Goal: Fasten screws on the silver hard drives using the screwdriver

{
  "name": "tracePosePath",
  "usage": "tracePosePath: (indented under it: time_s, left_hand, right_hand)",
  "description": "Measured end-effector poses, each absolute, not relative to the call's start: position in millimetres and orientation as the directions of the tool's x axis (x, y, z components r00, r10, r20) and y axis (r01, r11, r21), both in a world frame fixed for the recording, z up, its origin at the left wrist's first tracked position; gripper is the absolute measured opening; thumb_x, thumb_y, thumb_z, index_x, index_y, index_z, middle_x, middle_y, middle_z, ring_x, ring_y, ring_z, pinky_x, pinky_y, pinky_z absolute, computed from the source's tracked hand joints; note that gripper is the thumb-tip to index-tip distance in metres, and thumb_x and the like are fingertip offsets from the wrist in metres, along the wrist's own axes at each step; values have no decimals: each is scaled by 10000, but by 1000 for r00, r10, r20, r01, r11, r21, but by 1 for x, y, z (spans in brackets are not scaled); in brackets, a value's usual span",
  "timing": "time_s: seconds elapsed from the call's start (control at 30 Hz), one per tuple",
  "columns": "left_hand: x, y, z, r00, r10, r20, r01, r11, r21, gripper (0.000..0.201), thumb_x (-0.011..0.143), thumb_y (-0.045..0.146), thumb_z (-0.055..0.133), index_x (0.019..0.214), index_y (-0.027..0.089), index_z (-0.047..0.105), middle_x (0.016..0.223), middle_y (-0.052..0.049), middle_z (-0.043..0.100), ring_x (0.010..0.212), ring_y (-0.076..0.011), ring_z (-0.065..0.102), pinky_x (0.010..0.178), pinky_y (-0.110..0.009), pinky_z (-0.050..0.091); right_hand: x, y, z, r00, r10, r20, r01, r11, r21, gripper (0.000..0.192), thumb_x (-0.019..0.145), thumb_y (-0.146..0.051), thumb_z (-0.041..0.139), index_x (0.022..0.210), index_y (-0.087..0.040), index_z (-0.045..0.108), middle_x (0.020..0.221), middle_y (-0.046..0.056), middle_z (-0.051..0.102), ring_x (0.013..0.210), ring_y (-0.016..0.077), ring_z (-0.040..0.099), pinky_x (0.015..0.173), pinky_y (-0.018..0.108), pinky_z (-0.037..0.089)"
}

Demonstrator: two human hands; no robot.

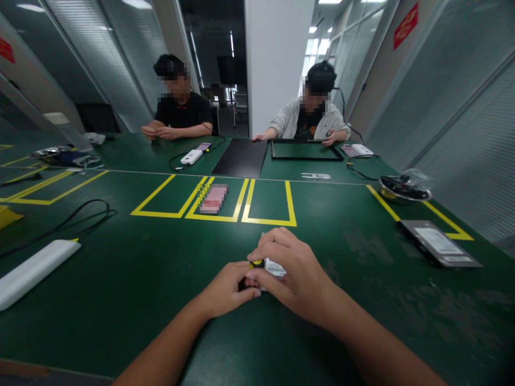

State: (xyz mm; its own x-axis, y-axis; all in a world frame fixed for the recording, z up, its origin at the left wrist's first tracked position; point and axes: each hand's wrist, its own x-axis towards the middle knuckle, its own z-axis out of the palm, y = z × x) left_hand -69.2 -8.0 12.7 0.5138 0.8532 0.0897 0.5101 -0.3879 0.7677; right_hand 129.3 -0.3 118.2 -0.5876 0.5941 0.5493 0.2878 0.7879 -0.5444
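Note:
My left hand (231, 289) and my right hand (295, 273) meet above the green table, close in front of me. Between my right thumb and fingers sits a small black-and-yellow object (256, 264); its kind is not clear. My left fingers and thumb are curled at its left side, and what they pinch is hidden. Under my right hand, a flat piece with a white printed label (276, 267) shows partly, most of it covered by my fingers.
Yellow tape frames (269, 220) and a blurred pink item (214, 199) lie ahead. A labelled grey flat pack (440, 244) and a bowl (404, 188) are right; a white long device (38, 273) is left. Two people sit opposite, one touching a black panel (241, 156) and a frame (308, 158).

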Motion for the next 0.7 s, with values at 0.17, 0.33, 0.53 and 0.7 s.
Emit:
tracePosePath:
  time_s: [0.17,0.33,0.53,0.7]
  left_hand:
    - [-70,-7,9,535,841,75,490,-381,784,69,832,222,644,814,156,636,821,-20,646,770,-177,582,698,-265,433]
    - [-69,-7,11,529,846,65,497,-371,784,78,825,221,647,791,152,630,806,-19,641,754,-175,578,684,-262,432]
    - [-70,-8,12,515,850,106,467,-383,797,86,824,229,651,881,166,640,915,-36,660,861,-204,592,775,-295,457]
    - [-71,-8,8,516,854,68,511,-371,775,75,813,227,657,798,162,623,802,-12,633,754,-177,577,677,-261,427]
  right_hand:
    - [130,0,120,-597,559,576,226,806,-547,278,800,-62,586,1053,-169,629,1011,60,677,966,186,580,893,366,470]
    - [130,-1,119,-605,579,546,255,791,-557,263,830,-76,573,1073,-146,648,1050,84,635,989,182,563,893,358,464]
    - [127,-1,119,-576,626,525,304,761,-573,154,814,-184,696,963,-166,659,990,65,594,926,177,554,810,329,477]
    - [127,0,119,-572,578,582,246,798,-551,200,820,-91,615,995,-186,626,948,43,655,904,174,579,837,348,476]
